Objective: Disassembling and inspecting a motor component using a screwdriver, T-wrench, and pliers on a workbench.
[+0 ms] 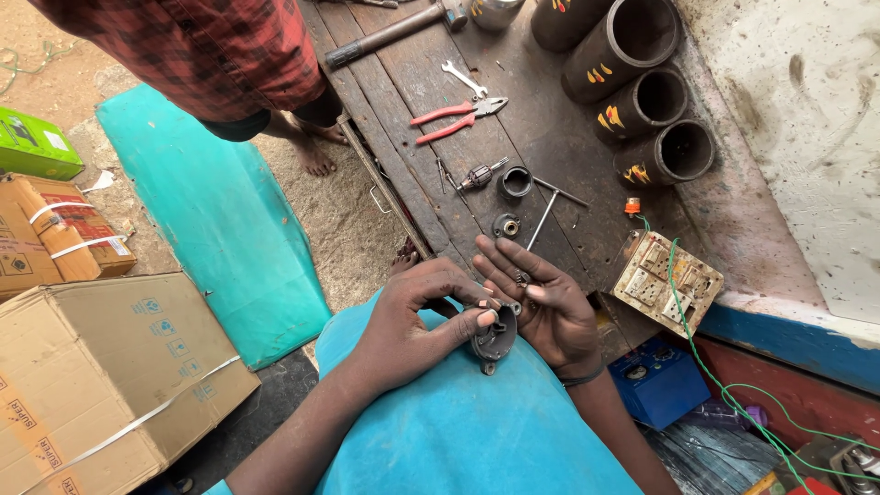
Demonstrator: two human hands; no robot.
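So the left hand (403, 321) has its grip closed on a small dark metal housing (495, 337), thumb and fingertips pinching its upper edge, with the part hanging just below them over the lap in the blue shirt. The right hand (541, 302) sits right behind it, palm up and fingers spread, not clamping anything, just cradling the far side of the housing. Past the hands on the wooden bench (550, 137) there are red-handled pliers (454, 117), a little wrench (463, 79), a small motor armature (477, 176), a metal ring (516, 181) and a hammer (394, 32). A battered switchboard (666, 280) lies off to the right, well apart.
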